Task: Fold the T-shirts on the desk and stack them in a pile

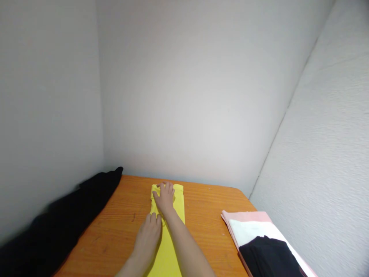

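Note:
A long yellow cloth [178, 202], folded into a narrow strip, lies lengthwise on the orange wooden table [207, 215]. My right hand [165, 198] lies flat on the far end of the strip, fingers stretched out and pressing it down. My left hand [148, 232] rests on the strip's left edge nearer to me, fingers bent down onto the cloth with nothing held in them.
A pile of black cloth [66, 215] lies along the table's left side against the wall. At the right stands a stack of folded clothes [259, 238], pink, white and black. Pale walls close in the table at the back and on both sides.

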The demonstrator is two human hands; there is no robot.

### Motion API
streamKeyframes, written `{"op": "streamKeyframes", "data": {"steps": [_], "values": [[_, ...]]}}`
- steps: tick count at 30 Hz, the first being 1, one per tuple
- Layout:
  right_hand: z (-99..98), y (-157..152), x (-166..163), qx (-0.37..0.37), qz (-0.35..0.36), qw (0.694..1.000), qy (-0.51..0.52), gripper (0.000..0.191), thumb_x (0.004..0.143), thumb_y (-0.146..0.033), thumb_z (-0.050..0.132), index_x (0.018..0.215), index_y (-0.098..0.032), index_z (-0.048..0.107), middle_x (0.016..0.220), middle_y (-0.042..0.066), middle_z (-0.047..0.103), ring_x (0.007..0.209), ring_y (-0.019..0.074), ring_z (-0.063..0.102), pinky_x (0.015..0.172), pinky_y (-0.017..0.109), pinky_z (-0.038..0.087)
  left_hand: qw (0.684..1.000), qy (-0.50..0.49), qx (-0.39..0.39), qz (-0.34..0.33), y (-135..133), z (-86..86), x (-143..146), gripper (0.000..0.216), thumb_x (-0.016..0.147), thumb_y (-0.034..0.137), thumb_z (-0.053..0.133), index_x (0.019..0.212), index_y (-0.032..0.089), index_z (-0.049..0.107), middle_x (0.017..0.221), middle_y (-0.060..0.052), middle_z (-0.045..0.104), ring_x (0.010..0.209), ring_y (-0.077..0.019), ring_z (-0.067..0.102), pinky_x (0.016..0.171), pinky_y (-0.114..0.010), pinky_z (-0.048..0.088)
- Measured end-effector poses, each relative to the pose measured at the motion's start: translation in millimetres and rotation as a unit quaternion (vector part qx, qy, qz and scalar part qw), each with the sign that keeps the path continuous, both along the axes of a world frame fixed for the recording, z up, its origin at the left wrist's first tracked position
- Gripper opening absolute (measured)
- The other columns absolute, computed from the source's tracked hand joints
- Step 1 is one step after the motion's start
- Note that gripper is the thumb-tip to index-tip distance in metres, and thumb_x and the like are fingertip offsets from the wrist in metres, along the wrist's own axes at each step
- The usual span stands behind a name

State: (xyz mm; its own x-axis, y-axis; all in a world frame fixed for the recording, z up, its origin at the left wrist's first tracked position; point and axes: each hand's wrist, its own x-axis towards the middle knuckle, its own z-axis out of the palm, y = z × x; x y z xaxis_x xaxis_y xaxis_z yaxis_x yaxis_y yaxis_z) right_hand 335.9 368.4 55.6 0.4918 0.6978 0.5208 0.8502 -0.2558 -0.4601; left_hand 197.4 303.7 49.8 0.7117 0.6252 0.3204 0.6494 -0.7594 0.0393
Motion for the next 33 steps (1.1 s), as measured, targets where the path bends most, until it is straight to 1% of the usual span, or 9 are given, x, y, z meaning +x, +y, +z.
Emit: {"op": "streamKeyframes", "data": {"steps": [3,6,10,14,17,23,27,30,33], "values": [[9.0,17.6,-0.4,-0.060,-0.001,0.998,-0.026,0.026,0.079,-0.033,0.069,0.103,-0.022,0.065,0.115,0.012,0.058,0.114,0.0301,0.046,0.093,0.043,0.034,0.999,-0.037,-0.032,0.010,7.7,0.0,-6.8,0.051,0.076,-0.009,0.029,0.113,0.008,0.058,0.110,-0.016,0.060,0.104,-0.0277,0.056,0.091,-0.040,0.044],[8.0,30.9,4.6,-0.068,-0.003,0.997,-0.020,0.019,0.077,-0.030,0.071,0.095,-0.021,0.067,0.109,0.012,0.061,0.110,0.0296,0.049,0.091,0.042,0.035,0.989,-0.111,-0.095,0.025,22.7,-2.7,-12.7,0.039,0.079,-0.001,0.037,0.114,0.008,0.054,0.110,-0.015,0.059,0.107,-0.0270,0.055,0.095,-0.039,0.041],[1.6,41.0,18.4,-0.062,-0.007,0.998,0.004,0.015,0.082,-0.031,0.066,0.094,-0.023,0.067,0.106,0.009,0.063,0.105,0.0257,0.054,0.086,0.037,0.038,0.969,-0.177,-0.171,-0.013,38.7,-7.7,-16.5,0.027,0.079,0.003,0.041,0.098,0.016,0.054,0.101,-0.010,0.060,0.101,-0.0227,0.057,0.088,-0.033,0.042],[-4.8,47.7,31.3,-0.038,-0.033,0.998,0.037,0.015,0.085,-0.030,0.061,0.096,-0.021,0.066,0.103,0.008,0.064,0.102,0.0235,0.056,0.084,0.033,0.039,0.976,-0.137,-0.160,-0.048,38.3,-5.7,-17.2,0.029,0.073,-0.001,0.038,0.085,0.019,0.055,0.096,-0.007,0.060,0.096,-0.0218,0.056,0.083,-0.031,0.040],[-11.7,50.6,33.3,-0.022,-0.053,0.997,0.055,0.016,0.086,-0.031,0.059,0.095,-0.020,0.066,0.100,0.009,0.065,0.100,0.0239,0.057,0.085,0.034,0.040,0.983,-0.084,-0.151,-0.062,32.0,2.3,-19.0,0.036,0.074,-0.002,0.035,0.091,0.018,0.059,0.105,-0.010,0.060,0.101,-0.0226,0.054,0.086,-0.032,0.040],[-17.2,52.3,35.6,-0.012,-0.038,0.997,0.071,0.016,0.085,-0.032,0.060,0.091,-0.019,0.067,0.097,0.007,0.067,0.095,0.0215,0.059,0.082,0.032,0.041,0.996,-0.024,-0.087,-0.021,22.3,13.0,-19.1,0.050,0.073,-0.006,0.030,0.104,0.016,0.062,0.116,-0.010,0.060,0.111,-0.0254,0.052,0.095,-0.038,0.041],[1.1,48.9,41.9,-0.029,-0.005,0.998,0.062,0.010,0.081,-0.022,0.059,0.087,-0.019,0.068,0.089,0.004,0.068,0.086,0.0191,0.060,0.077,0.029,0.043,0.995,0.009,-0.080,-0.052,23.4,-1.4,-13.5,0.055,0.078,-0.006,0.027,0.119,0.010,0.060,0.145,-0.017,0.046,0.136,-0.0270,0.040,0.111,-0.042,0.035],[16.1,36.7,32.5,-0.021,0.012,0.999,0.022,0.023,0.083,-0.015,0.051,0.100,-0.020,0.067,0.106,0.008,0.066,0.104,0.0220,0.056,0.089,0.034,0.040,0.993,0.030,-0.080,-0.076,27.9,-19.1,-11.5,0.059,0.078,-0.004,0.028,0.130,0.006,0.054,0.152,-0.019,0.036,0.143,-0.0279,0.030,0.116,-0.045,0.032],[13.5,17.9,8.8,-0.020,0.055,0.998,-0.023,0.027,0.088,-0.020,0.048,0.109,-0.025,0.065,0.118,0.007,0.063,0.118,0.0231,0.049,0.102,0.040,0.032,0.992,0.011,-0.083,-0.098,31.5,-31.2,-14.4,0.061,0.080,0.002,0.032,0.138,0.009,0.048,0.152,-0.017,0.034,0.143,-0.0272,0.028,0.117,-0.046,0.031]]}}
